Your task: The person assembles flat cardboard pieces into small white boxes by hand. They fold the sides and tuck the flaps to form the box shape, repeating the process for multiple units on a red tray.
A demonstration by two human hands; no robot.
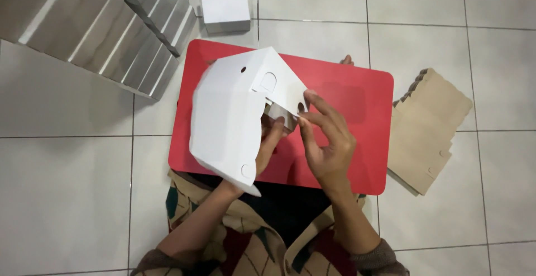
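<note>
A white cardboard box blank [229, 117], partly folded, is held up over a small red table [346, 94]. My left hand [269, 144] grips it from underneath, mostly hidden behind the large panel. My right hand [326, 139] pinches the edge of a folded flap with a round hole near the blank's right corner. The inside of the fold shows brown card.
A stack of flat brown box blanks [427, 128] lies on the tiled floor right of the table. One finished white box [225, 9] stands beyond the table. A row of stacked white boxes [106, 24] fills the upper left.
</note>
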